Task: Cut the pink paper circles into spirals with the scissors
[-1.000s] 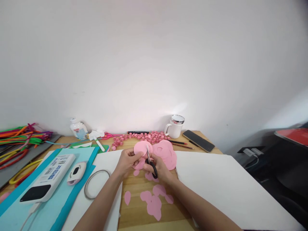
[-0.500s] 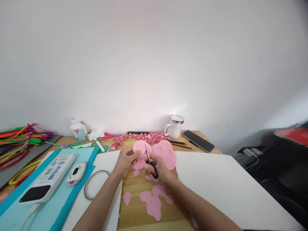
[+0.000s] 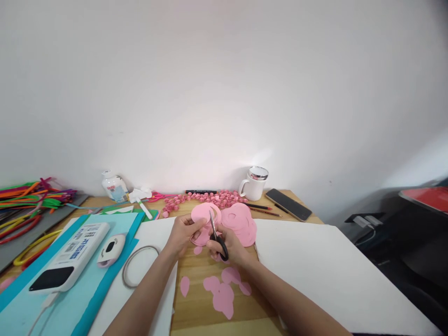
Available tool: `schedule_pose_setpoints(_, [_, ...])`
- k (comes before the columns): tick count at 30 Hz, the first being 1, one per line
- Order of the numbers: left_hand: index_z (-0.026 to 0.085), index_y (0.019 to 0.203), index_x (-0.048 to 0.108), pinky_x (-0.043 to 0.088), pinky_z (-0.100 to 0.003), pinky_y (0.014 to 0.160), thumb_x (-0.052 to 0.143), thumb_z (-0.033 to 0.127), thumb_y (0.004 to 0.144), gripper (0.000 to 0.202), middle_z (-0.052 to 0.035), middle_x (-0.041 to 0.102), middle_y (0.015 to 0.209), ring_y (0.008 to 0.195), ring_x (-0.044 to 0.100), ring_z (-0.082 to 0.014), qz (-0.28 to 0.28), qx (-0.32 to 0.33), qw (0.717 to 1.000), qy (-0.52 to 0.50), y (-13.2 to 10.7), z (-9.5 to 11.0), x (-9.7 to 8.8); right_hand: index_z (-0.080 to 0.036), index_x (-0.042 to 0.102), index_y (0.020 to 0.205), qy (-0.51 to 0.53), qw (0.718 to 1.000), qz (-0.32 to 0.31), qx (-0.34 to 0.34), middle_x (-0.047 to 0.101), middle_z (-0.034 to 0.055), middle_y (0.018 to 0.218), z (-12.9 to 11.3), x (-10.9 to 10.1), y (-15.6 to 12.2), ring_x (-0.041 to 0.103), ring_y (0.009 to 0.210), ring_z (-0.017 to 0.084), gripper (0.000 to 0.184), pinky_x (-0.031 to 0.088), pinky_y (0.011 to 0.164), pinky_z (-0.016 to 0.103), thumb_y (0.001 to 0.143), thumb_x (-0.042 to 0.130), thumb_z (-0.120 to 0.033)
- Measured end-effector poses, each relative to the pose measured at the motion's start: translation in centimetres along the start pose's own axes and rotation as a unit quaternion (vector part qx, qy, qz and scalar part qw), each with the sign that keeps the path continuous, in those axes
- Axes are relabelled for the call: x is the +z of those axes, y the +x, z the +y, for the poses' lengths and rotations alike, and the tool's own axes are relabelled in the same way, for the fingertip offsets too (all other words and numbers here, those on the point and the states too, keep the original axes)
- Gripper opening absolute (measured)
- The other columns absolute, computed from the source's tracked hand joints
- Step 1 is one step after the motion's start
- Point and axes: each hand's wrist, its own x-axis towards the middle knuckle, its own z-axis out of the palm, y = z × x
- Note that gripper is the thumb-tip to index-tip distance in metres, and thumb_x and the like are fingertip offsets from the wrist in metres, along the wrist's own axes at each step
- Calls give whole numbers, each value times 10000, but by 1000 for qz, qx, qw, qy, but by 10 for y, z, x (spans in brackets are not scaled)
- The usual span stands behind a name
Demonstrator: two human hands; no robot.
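Note:
A round piece of pink paper is pinched between the thumb and fingers of my left hand. My right hand grips black-handled scissors, their blades pointing away from me and lying at the paper's right side. A curved strip is parting from the disc along the blades. Just behind and right of my right hand lies a pile of pink paper rings and rounds. Small pink offcuts are scattered on the wooden table below my hands.
Many small pink paper rolls lie along the wall, with a white mug, pencils and a phone to the right. On the left are a power bank, a tape roll, a bottle and pipe cleaners.
The scissors and my right hand have shifted slightly left, and the blades sit further round the paper's edge. A curved strip now stands apart from the disc. My left hand keeps its pinch.

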Motion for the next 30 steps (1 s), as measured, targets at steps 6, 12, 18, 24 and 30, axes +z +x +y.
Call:
schedule_pose_setpoints(6, [135, 507, 552, 215, -188, 364, 740, 348, 604, 300, 52, 464, 382, 346, 342, -44, -24, -21, 999, 10, 1, -2, 1, -184, 497, 840, 1, 999, 22, -31, 462, -71, 601, -4, -2, 1, 375, 518, 76, 438, 258, 472, 203, 576, 794, -370])
schedule_pose_setpoints(12, [122, 551, 599, 229, -181, 368, 724, 358, 627, 277, 49, 473, 407, 362, 347, -43, -24, -20, 999, 10, -1, -2, 1, -170, 512, 825, -4, 999, 23, -29, 439, -69, 608, -3, -3, 0, 352, 521, 70, 421, 232, 475, 206, 584, 794, -369])
schedule_pose_setpoints(18, [136, 515, 541, 220, -182, 363, 730, 361, 615, 311, 55, 458, 391, 351, 341, -43, -16, -23, 1000, 6, 0, -1, 1, -166, 530, 829, 4, 1000, 24, -16, 481, -63, 570, -3, -2, 0, 397, 481, 70, 387, 264, 448, 197, 613, 773, -377])
schedule_pose_setpoints(24, [135, 527, 535, 205, -184, 374, 745, 344, 609, 308, 69, 431, 385, 350, 320, -36, -16, -6, 1000, 8, 0, 0, 0, -172, 523, 821, 24, 999, 21, -10, 493, -75, 505, -2, -2, 0, 431, 422, 72, 349, 297, 409, 189, 638, 757, -356])
schedule_pose_setpoints(30, [134, 543, 535, 193, -180, 376, 742, 345, 632, 309, 70, 430, 395, 356, 312, -28, -12, 6, 1000, -12, 1, -1, -1, -166, 523, 810, 41, 999, 27, -9, 492, -86, 470, 1, -3, 0, 429, 391, 60, 339, 313, 386, 175, 636, 765, -326])
